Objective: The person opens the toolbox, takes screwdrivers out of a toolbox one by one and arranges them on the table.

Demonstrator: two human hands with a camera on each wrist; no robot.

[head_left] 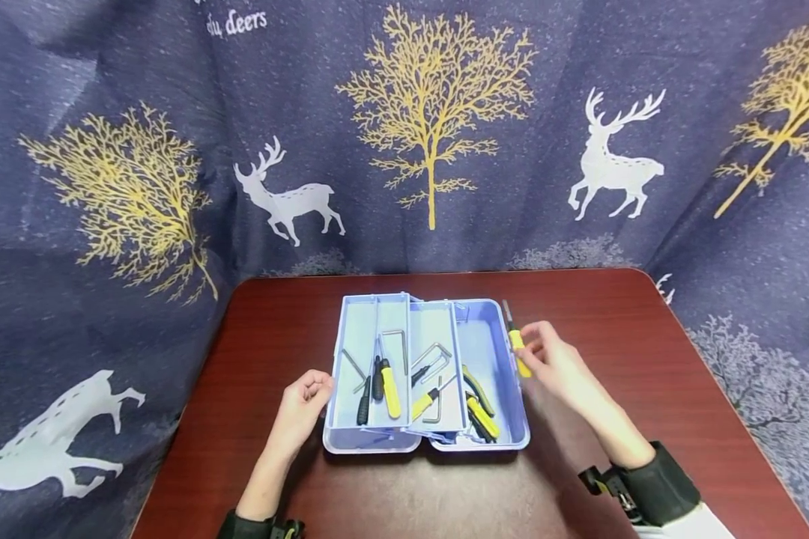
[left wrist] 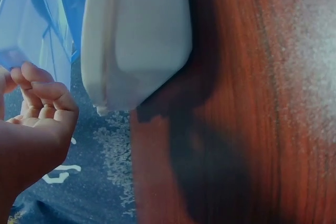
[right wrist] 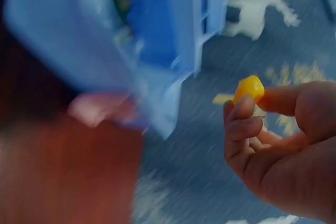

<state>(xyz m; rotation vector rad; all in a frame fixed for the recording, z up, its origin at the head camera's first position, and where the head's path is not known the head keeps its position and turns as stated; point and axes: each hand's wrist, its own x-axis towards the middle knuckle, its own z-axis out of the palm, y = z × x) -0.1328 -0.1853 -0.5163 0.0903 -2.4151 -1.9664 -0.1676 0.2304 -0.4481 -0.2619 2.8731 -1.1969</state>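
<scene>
A light blue toolbox stands on the table with its tiers spread out. My left hand is at the left rim of its upper tray, thumb and fingertips pinching the edge; in the left wrist view the fingers are curled at the tray's corner. Just beyond the box's right wall, my right hand holds a yellow-handled screwdriver, its shaft pointing away from me. The right wrist view shows the handle's yellow end between thumb and fingers.
The left tray holds a yellow screwdriver, black-handled tools and hex keys. More hex keys and another yellow-handled screwdriver lie in the middle tray. Yellow-and-black pliers lie in the right compartment. A patterned curtain hangs behind the table.
</scene>
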